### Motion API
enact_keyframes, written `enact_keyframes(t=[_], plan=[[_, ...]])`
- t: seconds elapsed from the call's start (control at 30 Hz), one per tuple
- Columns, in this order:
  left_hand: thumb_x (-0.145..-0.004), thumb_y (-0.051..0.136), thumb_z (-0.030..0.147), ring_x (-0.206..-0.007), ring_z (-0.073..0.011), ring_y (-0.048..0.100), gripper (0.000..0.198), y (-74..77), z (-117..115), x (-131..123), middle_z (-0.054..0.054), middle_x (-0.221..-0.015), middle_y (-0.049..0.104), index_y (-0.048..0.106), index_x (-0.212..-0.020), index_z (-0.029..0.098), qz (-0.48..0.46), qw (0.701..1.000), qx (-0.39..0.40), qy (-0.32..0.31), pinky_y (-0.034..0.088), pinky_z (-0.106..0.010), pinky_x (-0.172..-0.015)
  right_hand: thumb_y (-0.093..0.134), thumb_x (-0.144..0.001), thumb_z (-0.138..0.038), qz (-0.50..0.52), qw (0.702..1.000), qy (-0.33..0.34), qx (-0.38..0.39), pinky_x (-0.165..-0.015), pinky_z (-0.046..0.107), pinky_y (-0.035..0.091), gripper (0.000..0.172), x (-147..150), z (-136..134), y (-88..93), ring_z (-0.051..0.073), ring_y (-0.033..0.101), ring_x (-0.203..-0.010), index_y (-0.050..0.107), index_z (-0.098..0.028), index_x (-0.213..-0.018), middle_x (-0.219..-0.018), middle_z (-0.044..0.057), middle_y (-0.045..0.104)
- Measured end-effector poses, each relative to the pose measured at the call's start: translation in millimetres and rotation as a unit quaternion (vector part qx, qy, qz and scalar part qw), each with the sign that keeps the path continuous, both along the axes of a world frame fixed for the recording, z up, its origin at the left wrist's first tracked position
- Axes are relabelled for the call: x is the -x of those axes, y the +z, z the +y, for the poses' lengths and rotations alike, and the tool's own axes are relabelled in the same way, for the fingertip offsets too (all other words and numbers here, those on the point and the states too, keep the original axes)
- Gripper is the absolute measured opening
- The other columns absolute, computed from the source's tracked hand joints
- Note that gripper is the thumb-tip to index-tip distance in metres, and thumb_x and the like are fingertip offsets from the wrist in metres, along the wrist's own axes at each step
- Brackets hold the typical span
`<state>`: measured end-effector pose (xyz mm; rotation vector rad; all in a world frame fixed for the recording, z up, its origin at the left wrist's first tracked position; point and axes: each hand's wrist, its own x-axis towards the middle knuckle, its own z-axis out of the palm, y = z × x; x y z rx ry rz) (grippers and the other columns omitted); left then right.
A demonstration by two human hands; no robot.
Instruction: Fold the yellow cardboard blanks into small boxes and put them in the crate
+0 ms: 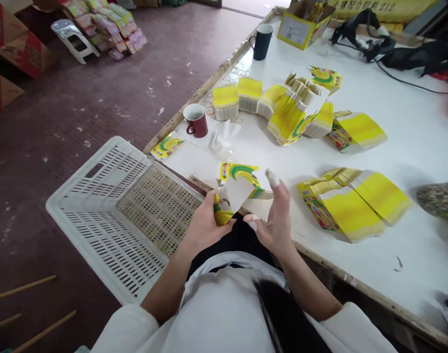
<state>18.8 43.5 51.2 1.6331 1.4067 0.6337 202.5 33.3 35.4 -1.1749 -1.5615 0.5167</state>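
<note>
My left hand (pixel 199 228) is closed around a small yellow-and-green printed carton (pixel 224 215), held over my lap at the table edge. Its white inner flap stands up and its end looks opened. Just to the right, my right hand (pixel 277 223) is apart from the carton, thumb and fingers spread, with white wraps on the thumb and a fingertip. Behind both hands, another yellow carton (pixel 242 172) lies at the table's edge, partly hidden by the flap. Bundles of flat yellow cartons (pixel 356 196) lie to the right.
A white plastic crate (pixel 98 206) stands at my left against the table (pixel 404 264). A red mug (pixel 196 120), crumpled clear plastic (pixel 225 137) and a dark mug (pixel 262 41) are on the table. More carton stacks (pixel 290 110) sit farther back.
</note>
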Motion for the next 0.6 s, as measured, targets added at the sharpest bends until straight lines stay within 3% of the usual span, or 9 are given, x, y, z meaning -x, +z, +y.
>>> enact_keyframes(t=[0.07, 0.13, 0.2, 0.23, 0.33, 0.43, 0.6], plan=[[-0.076, 0.076, 0.031, -0.105, -0.0269, 0.07, 0.078, -9.6, -5.2, -6.1, -0.009, -0.117, 0.069, 0.037, -0.143, 0.022, 0.025, 0.998, -0.052, 0.002, 0.057, -0.04, -0.09, 0.061, -0.097, -0.055, 0.134, 0.976, 0.065, 0.161, -0.119, 0.055, 0.041, 0.064, 4.2, -0.1, -8.5, 0.033, 0.05, -0.141, 0.046, -0.027, -0.152, -0.151, 0.013, 0.054], [-0.077, 0.074, 0.027, -0.105, -0.0273, 0.07, 0.079, -18.7, -8.5, -8.8, -0.011, -0.119, 0.067, 0.033, -0.143, 0.022, 0.031, 0.994, -0.103, -0.031, 0.057, -0.04, -0.087, 0.055, -0.098, -0.061, 0.239, 0.91, 0.153, 0.304, -0.115, 0.053, 0.046, 0.059, 8.8, -0.2, -15.0, 0.033, 0.058, -0.134, 0.057, -0.026, -0.145, -0.144, 0.011, 0.063], [-0.076, 0.071, 0.02, -0.107, -0.0267, 0.069, 0.075, -26.3, -9.5, -9.6, -0.011, -0.121, 0.063, 0.033, -0.141, 0.024, 0.037, 0.984, -0.162, -0.068, 0.057, -0.039, -0.087, 0.059, -0.094, -0.065, 0.304, 0.857, 0.188, 0.372, -0.116, 0.052, 0.046, 0.061, 13.2, 0.1, -18.7, 0.032, 0.061, -0.131, 0.061, -0.027, -0.141, -0.138, 0.009, 0.068], [-0.075, 0.07, 0.016, -0.108, -0.026, 0.068, 0.074, -29.1, -9.2, -9.7, -0.01, -0.122, 0.061, 0.033, -0.139, 0.025, 0.037, 0.978, -0.189, -0.079, 0.057, -0.038, -0.087, 0.063, -0.091, -0.067, 0.319, 0.847, 0.189, 0.381, -0.117, 0.052, 0.044, 0.064, 14.8, 0.6, -19.4, 0.032, 0.061, -0.131, 0.061, -0.028, -0.142, -0.137, 0.008, 0.069], [-0.073, 0.07, 0.013, -0.108, -0.025, 0.067, 0.075, -33.1, -7.1, -10.0, -0.009, -0.122, 0.056, 0.033, -0.136, 0.026, 0.032, 0.968, -0.237, -0.071, 0.058, -0.037, -0.086, 0.067, -0.085, -0.073, 0.318, 0.854, 0.179, 0.371, -0.12, 0.052, 0.041, 0.076, 16.4, 3.3, -19.2, 0.032, 0.059, -0.135, 0.058, -0.03, -0.147, -0.138, 0.008, 0.069], [-0.075, 0.072, 0.017, -0.106, -0.0256, 0.067, 0.073, -31.4, -5.5, -10.3, -0.009, -0.122, 0.055, 0.034, -0.136, 0.025, 0.023, 0.97, -0.233, -0.067, 0.058, -0.037, -0.085, 0.058, -0.085, -0.081, 0.291, 0.878, 0.164, 0.342, -0.12, 0.053, 0.041, 0.083, 15.0, 5.9, -17.6, 0.033, 0.055, -0.139, 0.055, -0.03, -0.15, -0.144, 0.009, 0.065], [-0.077, 0.068, 0.016, -0.106, -0.0244, 0.067, 0.06, -28.8, -5.5, -8.4, -0.007, -0.119, 0.058, 0.041, -0.128, 0.027, -0.022, 0.981, -0.171, -0.093, 0.057, -0.036, -0.085, 0.047, -0.099, -0.069, 0.162, 0.937, 0.207, 0.228, -0.124, 0.05, 0.038, 0.073, 10.7, 1.2, -13.4, 0.031, 0.051, -0.145, 0.046, -0.024, -0.156, -0.153, 0.012, 0.057]])
